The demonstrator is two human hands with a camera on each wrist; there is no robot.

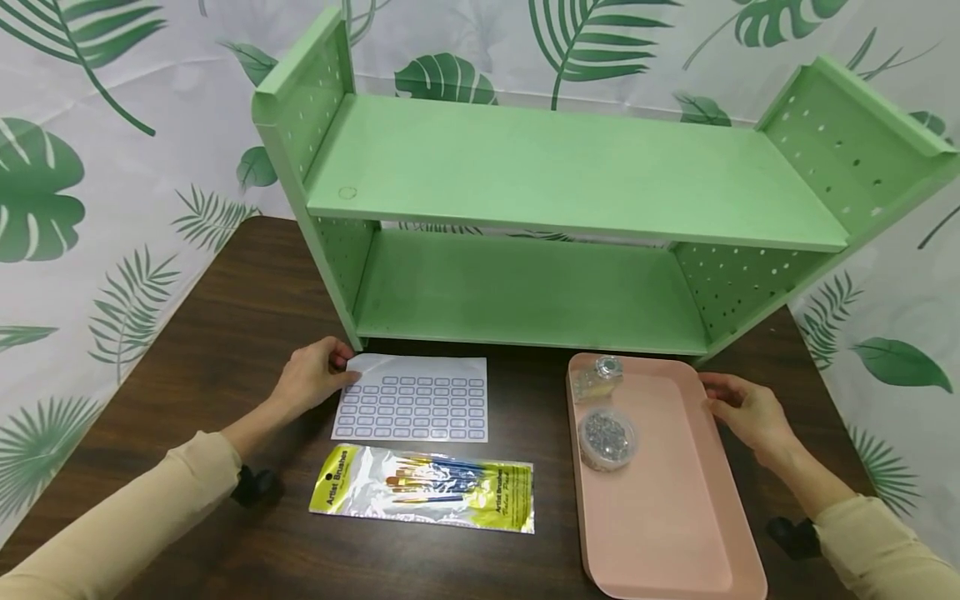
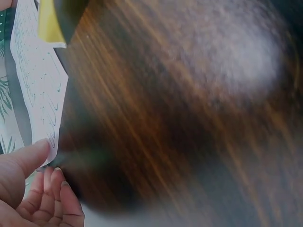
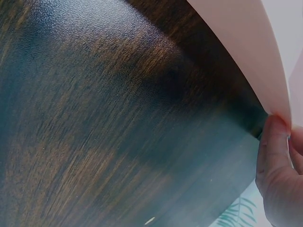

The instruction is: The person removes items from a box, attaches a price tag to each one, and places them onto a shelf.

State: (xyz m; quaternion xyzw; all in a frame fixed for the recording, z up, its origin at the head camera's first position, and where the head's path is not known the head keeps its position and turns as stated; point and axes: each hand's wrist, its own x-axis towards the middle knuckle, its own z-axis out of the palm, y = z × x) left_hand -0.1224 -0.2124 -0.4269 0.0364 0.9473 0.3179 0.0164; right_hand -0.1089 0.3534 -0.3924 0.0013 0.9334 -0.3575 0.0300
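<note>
At its upper left corner, a white sheet of small blue-bordered labels (image 1: 412, 398) is pinched by my left hand (image 1: 313, 377). The left wrist view shows the thumb (image 2: 35, 153) on the sheet's face and curled fingers (image 2: 52, 198) beneath. Over on the right, my right hand (image 1: 750, 412) grips the pink tray (image 1: 667, 517) by its far right corner. Thumb and fingers meet at the tray's rim in the right wrist view. Inside the tray lie a round clear tub of silvery bits (image 1: 607, 439) and a small clear item with a silvery round end (image 1: 600, 377).
A green two-tier shelf (image 1: 525, 283) stands behind the sheet and tray, with perforated side panels. A packet of artist brushes (image 1: 423, 487) lies in front of the label sheet. Everything rests on a dark wooden table (image 1: 225, 317) before a leaf-patterned backdrop (image 1: 127, 192).
</note>
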